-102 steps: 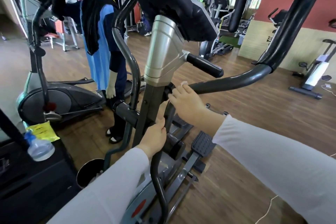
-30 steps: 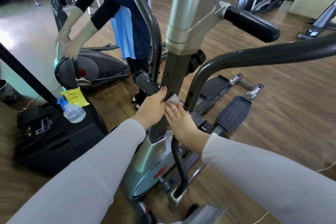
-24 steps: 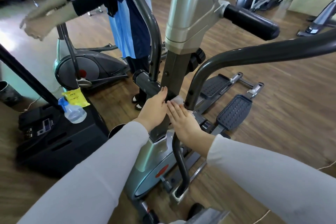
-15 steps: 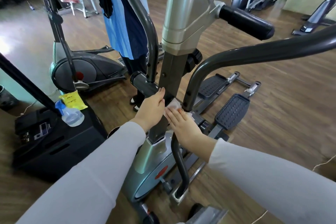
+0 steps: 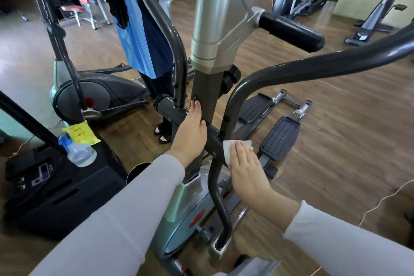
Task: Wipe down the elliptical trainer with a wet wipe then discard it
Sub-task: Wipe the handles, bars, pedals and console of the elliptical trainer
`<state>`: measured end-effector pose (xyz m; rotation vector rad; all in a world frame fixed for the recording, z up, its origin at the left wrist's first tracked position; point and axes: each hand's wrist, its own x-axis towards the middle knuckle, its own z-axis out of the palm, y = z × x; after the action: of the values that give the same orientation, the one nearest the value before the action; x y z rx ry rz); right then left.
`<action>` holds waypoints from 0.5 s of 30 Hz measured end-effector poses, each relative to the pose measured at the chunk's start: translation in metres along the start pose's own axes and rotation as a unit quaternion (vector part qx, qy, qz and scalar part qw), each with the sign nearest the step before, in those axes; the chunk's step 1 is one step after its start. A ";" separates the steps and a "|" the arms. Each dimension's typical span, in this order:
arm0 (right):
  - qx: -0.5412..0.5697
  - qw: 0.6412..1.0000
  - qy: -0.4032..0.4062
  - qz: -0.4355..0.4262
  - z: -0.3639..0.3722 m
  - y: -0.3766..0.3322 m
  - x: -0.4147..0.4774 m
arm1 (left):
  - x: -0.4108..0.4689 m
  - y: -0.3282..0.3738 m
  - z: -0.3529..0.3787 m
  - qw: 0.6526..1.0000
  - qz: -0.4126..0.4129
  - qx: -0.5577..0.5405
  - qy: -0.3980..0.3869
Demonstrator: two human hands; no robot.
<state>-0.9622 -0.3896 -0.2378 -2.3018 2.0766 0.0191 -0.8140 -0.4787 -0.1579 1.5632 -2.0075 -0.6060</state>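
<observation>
The elliptical trainer [image 5: 220, 18] fills the middle of the view, with a silver upper column, a dark lower post and curved dark handle bars. My left hand [image 5: 190, 133] rests on the dark post and the horizontal pivot tube, holding the frame. My right hand [image 5: 245, 169] presses a white wet wipe [image 5: 229, 149] against the right handle bar [image 5: 224, 132] just below the pivot. Part of the wipe is hidden under my fingers.
A person in dark and blue clothes [image 5: 143, 40] stands just behind the trainer, beside a second elliptical [image 5: 89, 96]. A black box [image 5: 56, 188] at left carries a spray bottle [image 5: 78, 152] and a yellow packet [image 5: 80, 133]. A dark bin [image 5: 139, 170] shows under my left arm. Pedals [image 5: 280, 139] lie to the right.
My right hand has slid the wipe from the centre post rightward onto the right handle bar. My left hand has moved slightly up the post. The other person has straightened up.
</observation>
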 end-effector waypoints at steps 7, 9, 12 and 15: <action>0.025 0.999 -0.020 0.009 -0.037 0.004 0.039 | 0.000 0.005 0.008 1.000 -0.005 -0.024 0.011; 0.036 0.998 -0.048 0.017 -0.041 0.006 0.043 | 0.000 0.006 0.010 0.999 -0.007 -0.030 0.009; 0.061 0.996 -0.008 0.066 -0.028 0.002 0.032 | 0.001 0.007 0.010 0.999 -0.014 -0.029 0.013; 0.029 0.996 0.037 0.078 -0.013 -0.003 0.019 | 0.002 0.008 0.012 0.999 -0.016 -0.034 0.015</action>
<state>-0.9575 -0.4082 -0.2255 -2.1349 2.2567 -0.1221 -0.8281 -0.4788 -0.1618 1.5587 -1.9230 -0.6532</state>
